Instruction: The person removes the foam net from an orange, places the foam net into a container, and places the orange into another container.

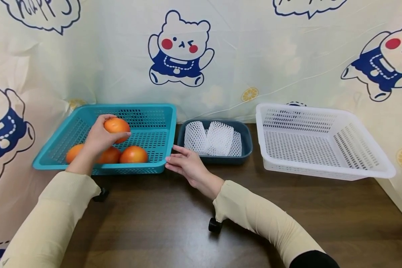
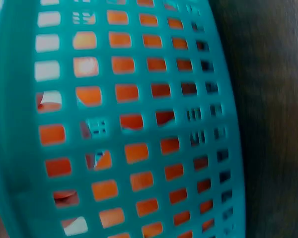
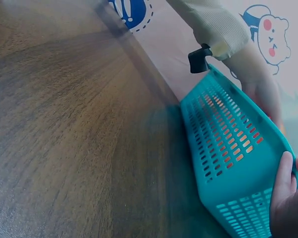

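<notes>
My left hand [image 1: 102, 137] grips an orange [image 1: 118, 129], thumb on its right side, above the inside of a teal plastic basket [image 1: 171, 126]. More oranges [image 1: 134, 154] lie along the basket's near side, partly hidden by the left hand and wrist. In the left wrist view, orange skin shows through the slots of the basket wall [image 2: 139, 134]. My right hand [image 1: 191, 163] touches the basket's near right corner with mostly straight fingers. The right wrist view has this hand [image 3: 288, 203] at the rim, cut off by the frame edge.
Right of the teal basket, a dark blue tray [image 1: 217, 160] holds several white foam net sleeves [image 1: 220, 138]. A white slotted basket [image 1: 325, 169] stands farther right on the brown wooden table [image 1: 160, 223]. Behind everything hangs a printed cloth [image 1: 241, 56].
</notes>
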`<control>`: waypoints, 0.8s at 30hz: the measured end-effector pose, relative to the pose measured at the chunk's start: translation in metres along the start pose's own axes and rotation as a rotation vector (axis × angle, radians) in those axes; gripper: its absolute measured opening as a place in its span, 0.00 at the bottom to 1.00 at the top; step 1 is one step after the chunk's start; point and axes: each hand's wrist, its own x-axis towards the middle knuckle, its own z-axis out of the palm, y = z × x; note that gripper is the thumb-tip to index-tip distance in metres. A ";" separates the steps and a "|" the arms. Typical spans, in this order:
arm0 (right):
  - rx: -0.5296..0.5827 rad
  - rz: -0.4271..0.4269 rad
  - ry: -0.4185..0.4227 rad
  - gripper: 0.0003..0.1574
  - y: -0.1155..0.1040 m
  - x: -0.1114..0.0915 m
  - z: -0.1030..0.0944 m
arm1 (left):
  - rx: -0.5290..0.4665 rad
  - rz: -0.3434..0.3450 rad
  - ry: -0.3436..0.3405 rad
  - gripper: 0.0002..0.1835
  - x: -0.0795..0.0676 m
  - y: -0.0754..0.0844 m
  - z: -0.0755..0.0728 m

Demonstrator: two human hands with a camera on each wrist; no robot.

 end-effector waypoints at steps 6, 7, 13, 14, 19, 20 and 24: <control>-0.010 -0.002 0.004 0.37 0.001 0.002 0.000 | 0.131 0.000 0.014 0.47 0.007 -0.010 -0.011; -0.009 -0.001 0.003 0.37 0.002 0.003 -0.001 | 0.143 -0.005 0.021 0.47 0.008 -0.012 -0.013; -0.021 -0.001 -0.004 0.37 0.001 0.000 0.000 | 0.172 -0.076 0.038 0.48 0.009 -0.020 -0.021; -0.023 -0.002 -0.005 0.37 0.001 0.000 -0.001 | 0.170 -0.094 0.032 0.48 0.010 -0.021 -0.022; -0.027 0.000 -0.014 0.37 0.001 -0.001 0.000 | 0.144 -0.181 0.015 0.48 0.012 -0.023 -0.023; -0.028 -0.001 -0.013 0.37 0.001 -0.001 0.000 | 0.144 -0.192 0.013 0.48 0.012 -0.023 -0.023; -0.030 0.005 -0.005 0.36 0.000 -0.001 0.000 | 0.135 -0.197 0.014 0.47 0.014 -0.023 -0.022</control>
